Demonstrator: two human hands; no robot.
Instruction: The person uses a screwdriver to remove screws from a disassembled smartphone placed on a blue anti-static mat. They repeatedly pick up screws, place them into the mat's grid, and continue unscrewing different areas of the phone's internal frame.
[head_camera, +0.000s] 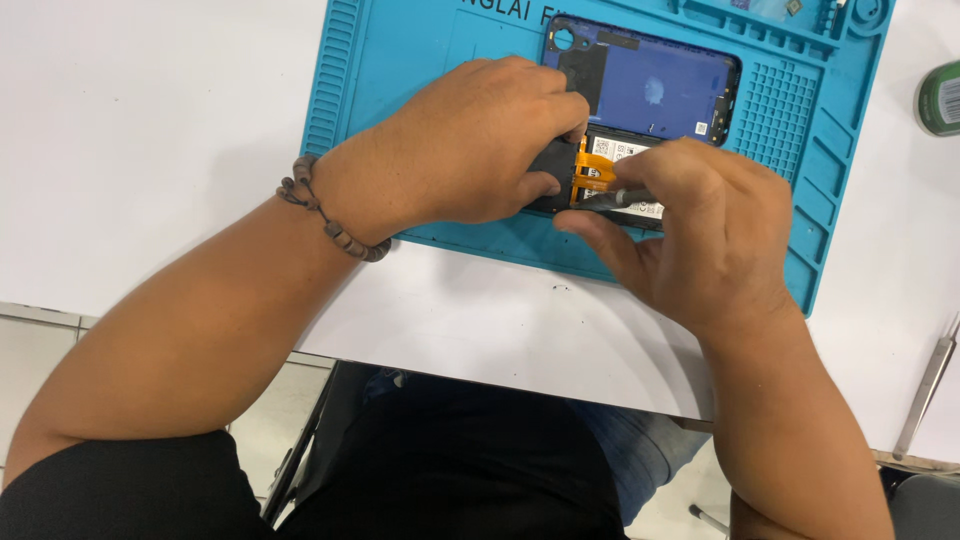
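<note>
Phone (600, 180) lies opened, back off, at centre-top of frame on the blue mat (400, 80), so small parts stay on the ribbed rubber and not on the white surface (150, 120).

Left hand (470, 145) is clamped down on the phone's left end, fingers curled over the edge and thumb on the black part beside the orange flex (592, 170). That pins the body so it doesn't slide while I work.

Right hand (700, 230) pinches a thin grey tool (615, 198), tip pointed left at the flex, held low and nearly flat so it gets under without digging into the battery (640, 150). Fingers closed tight around the shaft; most of the tool is hidden in my grip.

Back cover (650, 85), purple-blue, sits just above the phone on the mat, inner face up, parked out of the way.

Containers: mat's tray pockets along the top edge, upper right of frame, hold a few small bits (795, 8); too small to tell what. Grid pockets (775, 105) right of the cover look bare. Green round tin (940, 98) at the right edge, contents not visible.

Tweezers (925, 385) lie off the mat, lower right.
</note>
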